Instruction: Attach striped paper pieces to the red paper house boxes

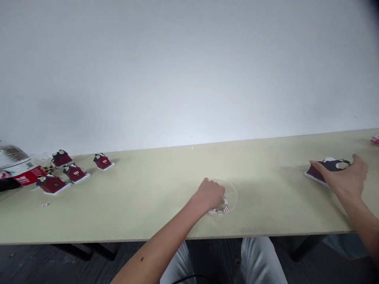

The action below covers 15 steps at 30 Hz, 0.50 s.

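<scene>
My left hand rests curled on a clear round plastic dish near the table's front edge, its fingers closed over small red-and-white pieces inside it. What the fingers hold is hidden. My right hand reaches far to the right and grips a small red house figure with a dark roof that lies on the table, fingers and thumb wrapped around it.
The long pale table stands against a white wall. At the far left stand several more red house figures, a red box and a clear plastic lid. One tiny striped piece lies loose.
</scene>
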Each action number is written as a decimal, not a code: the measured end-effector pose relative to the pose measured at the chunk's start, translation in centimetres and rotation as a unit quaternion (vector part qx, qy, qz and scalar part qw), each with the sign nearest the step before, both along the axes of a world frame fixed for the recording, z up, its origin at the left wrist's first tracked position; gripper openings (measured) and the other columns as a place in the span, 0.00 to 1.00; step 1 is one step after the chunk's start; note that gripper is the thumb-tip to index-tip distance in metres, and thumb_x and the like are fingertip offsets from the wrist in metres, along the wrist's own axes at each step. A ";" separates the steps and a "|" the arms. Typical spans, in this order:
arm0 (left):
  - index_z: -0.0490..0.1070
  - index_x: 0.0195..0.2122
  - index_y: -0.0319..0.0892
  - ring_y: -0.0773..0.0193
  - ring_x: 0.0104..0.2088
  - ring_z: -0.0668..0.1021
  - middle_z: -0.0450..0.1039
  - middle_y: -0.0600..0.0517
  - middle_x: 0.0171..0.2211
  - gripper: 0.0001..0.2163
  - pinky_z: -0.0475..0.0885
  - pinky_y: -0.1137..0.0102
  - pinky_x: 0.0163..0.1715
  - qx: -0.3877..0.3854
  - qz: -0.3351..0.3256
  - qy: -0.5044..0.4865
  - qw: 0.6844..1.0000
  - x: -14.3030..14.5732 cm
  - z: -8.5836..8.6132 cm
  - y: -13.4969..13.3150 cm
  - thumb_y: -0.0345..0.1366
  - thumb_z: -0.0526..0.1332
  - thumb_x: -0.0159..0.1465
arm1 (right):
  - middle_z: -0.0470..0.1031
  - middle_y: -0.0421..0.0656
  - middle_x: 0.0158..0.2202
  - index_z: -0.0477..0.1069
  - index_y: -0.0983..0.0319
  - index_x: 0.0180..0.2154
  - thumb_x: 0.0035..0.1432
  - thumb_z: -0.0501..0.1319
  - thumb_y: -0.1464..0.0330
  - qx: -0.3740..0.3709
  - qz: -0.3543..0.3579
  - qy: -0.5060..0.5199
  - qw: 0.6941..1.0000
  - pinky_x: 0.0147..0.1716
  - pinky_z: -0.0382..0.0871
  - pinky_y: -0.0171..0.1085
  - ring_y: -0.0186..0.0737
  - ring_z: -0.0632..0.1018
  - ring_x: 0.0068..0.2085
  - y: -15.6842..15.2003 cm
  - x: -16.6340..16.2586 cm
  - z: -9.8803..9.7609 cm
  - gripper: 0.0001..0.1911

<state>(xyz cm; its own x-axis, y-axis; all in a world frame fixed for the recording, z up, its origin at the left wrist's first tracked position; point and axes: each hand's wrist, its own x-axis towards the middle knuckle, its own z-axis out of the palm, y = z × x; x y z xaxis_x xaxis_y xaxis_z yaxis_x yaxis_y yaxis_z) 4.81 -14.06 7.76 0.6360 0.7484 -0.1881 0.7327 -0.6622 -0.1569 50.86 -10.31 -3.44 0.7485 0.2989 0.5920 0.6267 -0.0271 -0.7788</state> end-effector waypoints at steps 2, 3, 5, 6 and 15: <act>0.75 0.36 0.38 0.52 0.41 0.81 0.80 0.41 0.38 0.07 0.68 0.61 0.43 -0.006 -0.002 0.000 1.000 0.2 -0.1 0.4 0.28 0.58 0.60 | 0.63 0.61 0.62 0.54 0.55 0.69 0.29 0.75 0.43 -0.009 0.018 0.041 0.999 0.54 0.58 0.71 0.76 0.64 0.62 0.4 0.4 -0.5 0.67; 0.75 0.37 0.38 0.52 0.41 0.81 0.80 0.41 0.38 0.07 0.68 0.62 0.42 -0.007 -0.003 0.001 1.000 0.3 -0.2 0.6 0.28 0.59 0.60 | 0.66 0.58 0.61 0.52 0.52 0.69 0.30 0.75 0.44 -0.008 0.020 0.061 0.998 0.53 0.60 0.71 0.76 0.65 0.61 0.5 0.6 -0.7 0.66; 0.75 0.39 0.39 0.52 0.42 0.81 0.80 0.41 0.40 0.08 0.68 0.62 0.41 -0.009 -0.003 0.000 1.000 0.4 -0.3 1.0 0.28 0.59 0.60 | 0.70 0.53 0.57 0.55 0.47 0.67 0.33 0.75 0.46 -0.009 0.012 0.084 0.996 0.53 0.61 0.72 0.76 0.69 0.58 0.7 0.7 -0.8 0.61; 0.75 0.40 0.39 0.51 0.42 0.81 0.80 0.41 0.40 0.08 0.68 0.62 0.41 -0.013 -0.003 -0.001 1.000 0.4 -0.3 1.2 0.29 0.59 0.60 | 0.72 0.52 0.55 0.60 0.46 0.65 0.34 0.74 0.46 -0.014 0.007 0.080 0.997 0.54 0.62 0.71 0.75 0.70 0.57 0.7 0.7 -0.8 0.55; 0.75 0.38 0.37 0.53 0.40 0.82 0.80 0.40 0.37 0.08 0.67 0.58 0.49 -0.006 0.010 -0.004 1.000 0.7 -1.1 1.4 0.32 0.61 0.59 | 0.78 0.51 0.43 0.77 0.54 0.43 0.49 0.68 0.50 0.067 -0.006 0.042 0.997 0.48 0.69 0.52 0.60 0.78 0.46 4.7 -5.6 2.2 0.22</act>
<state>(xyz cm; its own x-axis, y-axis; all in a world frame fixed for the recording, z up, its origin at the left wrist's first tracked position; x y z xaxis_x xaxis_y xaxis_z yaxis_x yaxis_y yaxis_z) 5.47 -12.65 6.64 0.6231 0.7582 -0.1920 0.7465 -0.6497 -0.1436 45.24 -5.63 -1.25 0.8005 0.2124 0.5604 0.5586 0.0744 -0.8261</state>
